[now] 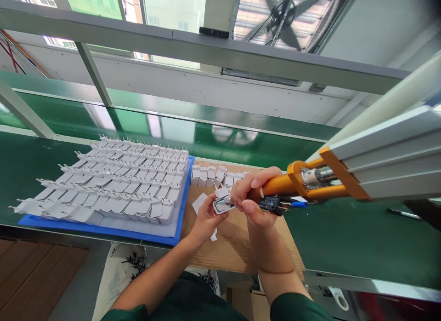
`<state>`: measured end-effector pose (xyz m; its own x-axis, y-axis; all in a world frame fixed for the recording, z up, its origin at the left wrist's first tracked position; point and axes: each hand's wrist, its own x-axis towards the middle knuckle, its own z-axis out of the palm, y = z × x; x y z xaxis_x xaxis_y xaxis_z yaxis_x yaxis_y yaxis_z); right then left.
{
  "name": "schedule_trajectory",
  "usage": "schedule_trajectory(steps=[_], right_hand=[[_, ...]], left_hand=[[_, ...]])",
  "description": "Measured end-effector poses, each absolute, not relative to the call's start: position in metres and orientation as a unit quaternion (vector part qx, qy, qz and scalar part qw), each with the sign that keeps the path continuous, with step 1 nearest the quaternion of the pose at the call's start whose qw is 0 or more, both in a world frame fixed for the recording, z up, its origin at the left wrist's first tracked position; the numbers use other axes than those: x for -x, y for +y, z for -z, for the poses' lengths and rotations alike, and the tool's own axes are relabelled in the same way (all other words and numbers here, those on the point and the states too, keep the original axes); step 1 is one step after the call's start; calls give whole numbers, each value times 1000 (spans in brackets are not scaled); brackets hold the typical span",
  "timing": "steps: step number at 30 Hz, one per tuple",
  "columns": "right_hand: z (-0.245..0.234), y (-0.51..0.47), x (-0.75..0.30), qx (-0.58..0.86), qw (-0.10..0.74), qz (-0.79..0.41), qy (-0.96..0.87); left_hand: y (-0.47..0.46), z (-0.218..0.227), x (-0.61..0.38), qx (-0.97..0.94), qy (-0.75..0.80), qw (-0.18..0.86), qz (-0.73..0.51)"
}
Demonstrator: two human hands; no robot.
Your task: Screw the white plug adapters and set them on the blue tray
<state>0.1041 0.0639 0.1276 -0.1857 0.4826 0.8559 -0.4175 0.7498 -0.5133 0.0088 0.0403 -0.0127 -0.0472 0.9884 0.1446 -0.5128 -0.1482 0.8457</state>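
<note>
My left hand (206, 222) pinches a small white plastic plug housing (223, 204) by its edges, its hollow side turned up. An orange cylindrical hand tool (275, 186) lies in the grip of my right hand (255, 192). The metal tip of the tool points down into the housing; whether it touches the inside cannot be made out. A black switch (270, 204) with a blue wire sits on the tool near my right thumb. Below both hands is a brown cardboard sheet (237, 254), with small white pieces partly hidden behind the left fingers.
At the left, a blue tray (138, 237) bears several rows of white plug housings (138, 178) with pins up. More housings (208, 174) line the cardboard's back edge. A grey-white ribbed body (389, 155) extends from the tool rightward. A slim tool (403, 214) lies on the green table (344, 247).
</note>
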Motion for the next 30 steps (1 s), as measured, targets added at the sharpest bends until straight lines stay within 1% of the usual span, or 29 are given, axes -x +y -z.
schedule_trajectory(steps=[6,17,22,27,30], right_hand=[[-127,65,-104,18,638,-359,-681],[-126,62,-107,53,634,-363,-681],[-128,63,-109,30,624,-360,-693],[-128,61,-110,40,621,-396,-675],[-127,64,-109,18,616,-400,-678]], left_hand=[[39,12,-9,-375,309,578,-655],[37,11,-10,-369,314,571,-663],[37,12,-8,-383,336,572,-642],[35,10,-1,-400,360,575,-616],[35,11,5,-410,372,574,-603]])
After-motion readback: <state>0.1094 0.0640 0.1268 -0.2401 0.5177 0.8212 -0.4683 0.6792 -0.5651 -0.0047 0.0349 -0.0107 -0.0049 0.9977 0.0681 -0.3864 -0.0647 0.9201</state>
